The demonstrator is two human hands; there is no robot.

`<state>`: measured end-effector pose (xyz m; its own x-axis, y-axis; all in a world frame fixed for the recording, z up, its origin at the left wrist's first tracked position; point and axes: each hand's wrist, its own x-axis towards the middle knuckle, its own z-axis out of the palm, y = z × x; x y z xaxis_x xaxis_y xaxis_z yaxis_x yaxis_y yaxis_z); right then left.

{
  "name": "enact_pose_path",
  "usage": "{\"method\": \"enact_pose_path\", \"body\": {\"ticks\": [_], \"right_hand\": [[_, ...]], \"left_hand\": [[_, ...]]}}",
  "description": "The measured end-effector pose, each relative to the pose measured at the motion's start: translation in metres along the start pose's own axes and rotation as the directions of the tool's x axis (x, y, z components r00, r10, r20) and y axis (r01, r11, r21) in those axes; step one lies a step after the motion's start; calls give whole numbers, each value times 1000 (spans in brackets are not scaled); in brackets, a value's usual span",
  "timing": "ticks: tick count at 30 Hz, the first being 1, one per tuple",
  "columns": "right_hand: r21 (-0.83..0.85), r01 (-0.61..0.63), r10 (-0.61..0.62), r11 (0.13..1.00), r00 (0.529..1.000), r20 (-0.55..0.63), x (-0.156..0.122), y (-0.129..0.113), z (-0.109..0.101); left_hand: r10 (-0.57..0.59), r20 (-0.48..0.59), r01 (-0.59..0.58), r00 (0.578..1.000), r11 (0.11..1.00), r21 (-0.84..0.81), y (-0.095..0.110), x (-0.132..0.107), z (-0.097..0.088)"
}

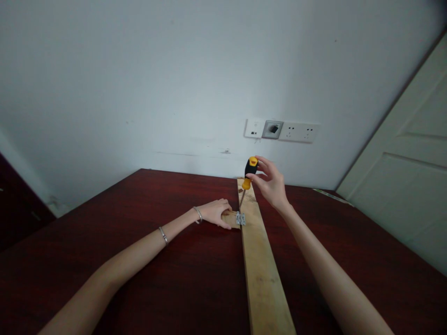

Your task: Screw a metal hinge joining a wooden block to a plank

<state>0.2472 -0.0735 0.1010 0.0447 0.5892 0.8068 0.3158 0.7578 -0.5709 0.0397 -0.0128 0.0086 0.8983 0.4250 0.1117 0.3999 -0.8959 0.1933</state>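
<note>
A metal hinge [240, 218] lies across the seam between a small wood block [231, 221] and a long plank [261, 256], one leaf on each piece. A screwdriver [252, 168] leans over that spot, its handle above and its shaft slanting down to the hinge; at this distance I can't be sure whether the tip sits in a screw or just beside it. The right hand [271, 183] grips the black and yellow handle between thumb and fingers. The left hand [216, 212] is curled round the block, pinching it against the plank's left edge.

Because the shaft is tilted, the tip could skid off and scratch the metal or jab the nearby left hand. If that hand's hold loosened, the block might twist and the hinge end up crooked, as the block looks short and light beside the plank.

All this rests on a dark red table [139, 260] pushed near a pale, scuffed wall [157, 83]. Sockets [299, 132] are set in the wall above, and a white panelled door [401, 186] stands at the right.
</note>
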Motion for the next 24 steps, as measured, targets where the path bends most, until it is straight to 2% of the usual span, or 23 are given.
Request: {"method": "enact_pose_path", "body": {"ticks": [24], "right_hand": [[-24, -14, 15, 1000, 999, 45, -2, 2, 3]], "left_hand": [[4, 7, -4, 1000, 1000, 26, 5, -1, -6]]}}
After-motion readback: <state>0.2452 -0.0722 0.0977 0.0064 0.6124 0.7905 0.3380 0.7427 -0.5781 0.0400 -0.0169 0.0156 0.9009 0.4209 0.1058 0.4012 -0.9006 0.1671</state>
